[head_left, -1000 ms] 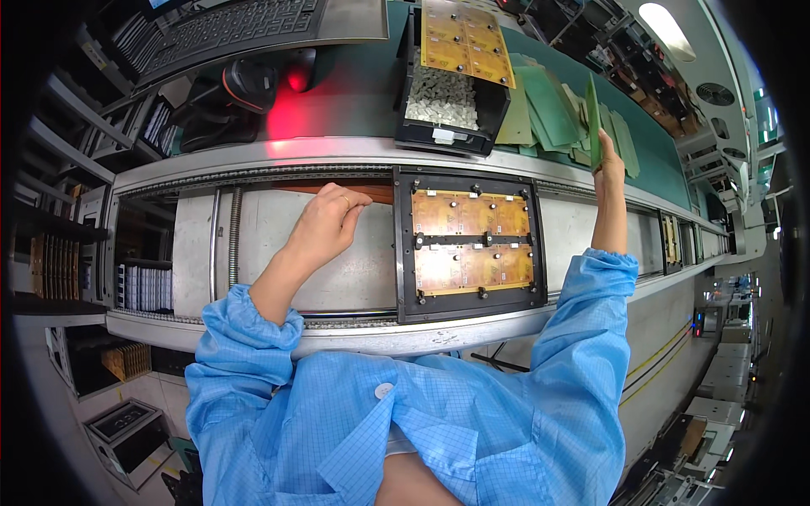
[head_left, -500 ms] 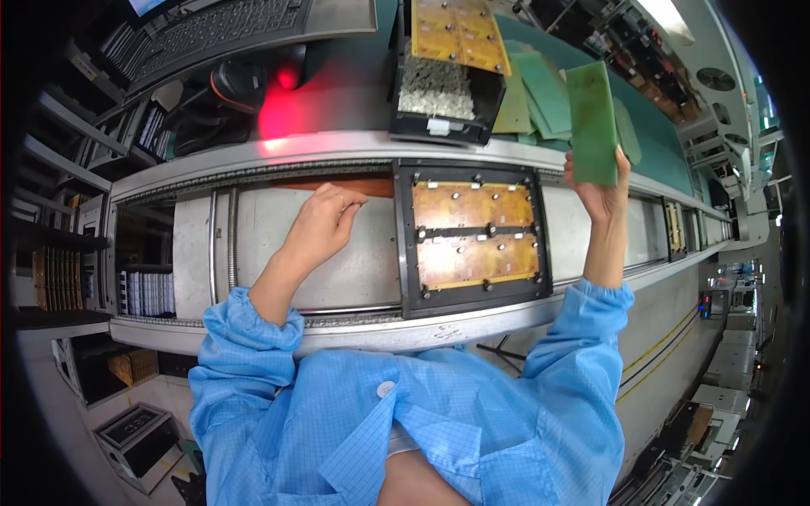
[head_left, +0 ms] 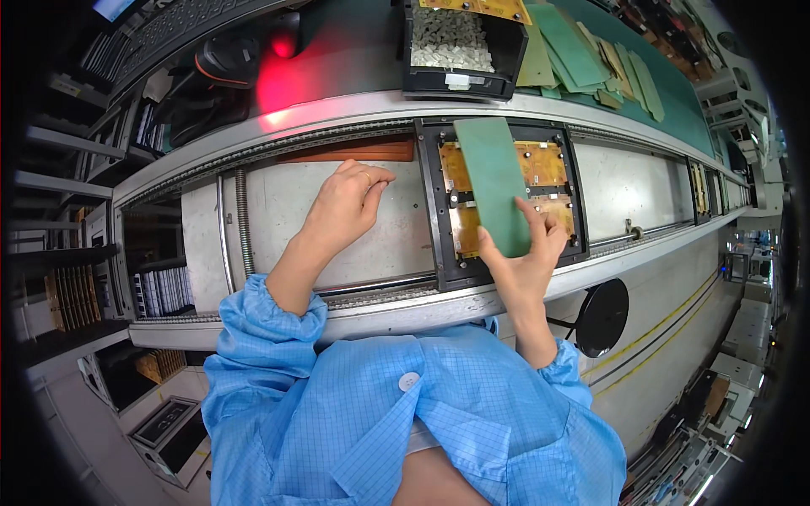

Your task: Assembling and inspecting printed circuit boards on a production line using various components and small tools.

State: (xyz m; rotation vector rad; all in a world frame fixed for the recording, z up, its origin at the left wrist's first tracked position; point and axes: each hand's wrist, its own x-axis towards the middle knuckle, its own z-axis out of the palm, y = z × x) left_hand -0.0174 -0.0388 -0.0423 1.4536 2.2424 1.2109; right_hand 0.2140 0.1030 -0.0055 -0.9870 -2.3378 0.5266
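Note:
My right hand [head_left: 530,257] pinches the lower end of a flat green rectangular board [head_left: 494,177] between thumb and fingers. The board lies over the left part of a black fixture frame [head_left: 429,198] and hides some of the yellow circuit boards [head_left: 547,171] set in it. Several small pins or knobs stand along those boards. To the left of the frame, my left hand [head_left: 346,202] hovers above the metal bed with thumb and fingertips pressed together. Whatever those fingertips hold, if anything, is too small to make out.
The frame rests on a conveyor with metal rails [head_left: 371,108]. Beyond it are a black bin of small white parts [head_left: 451,46], a yellow board across its top, and a pile of green sheets [head_left: 574,55]. A reddish-brown strip [head_left: 354,152] lies along the far rail.
My right hand has brought the green board from upright beside the sheet pile down and left over the frame. My left hand stays pinched near its place. The view has shifted.

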